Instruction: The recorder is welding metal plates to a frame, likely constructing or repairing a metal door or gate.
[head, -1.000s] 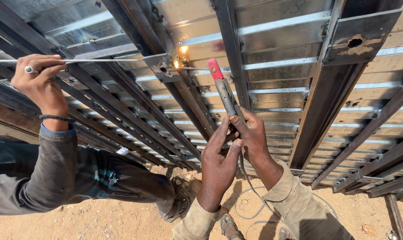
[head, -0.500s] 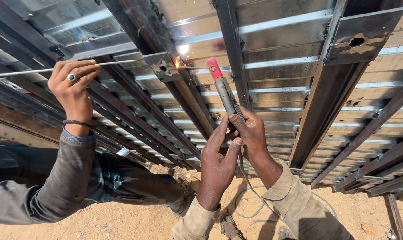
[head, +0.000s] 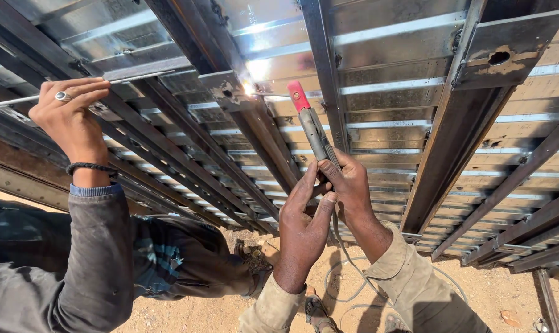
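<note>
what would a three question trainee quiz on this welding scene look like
1. True or false: both of the person's hands grip the grey electrode holder with the red tip.
2. Which is beside the bright spark: A the steel frame bar, B the sandy ground, C the cable?
3. What does the co-worker's ringed hand hold?

Key: 1 true, left hand and right hand. 2 A. 3 a thin metal rod.

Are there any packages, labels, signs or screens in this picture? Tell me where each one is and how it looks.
None in view: only the steel frame with corrugated sheet, the red-tipped welding holder in both hands, and a co-worker's hand on a thin rod.
</note>
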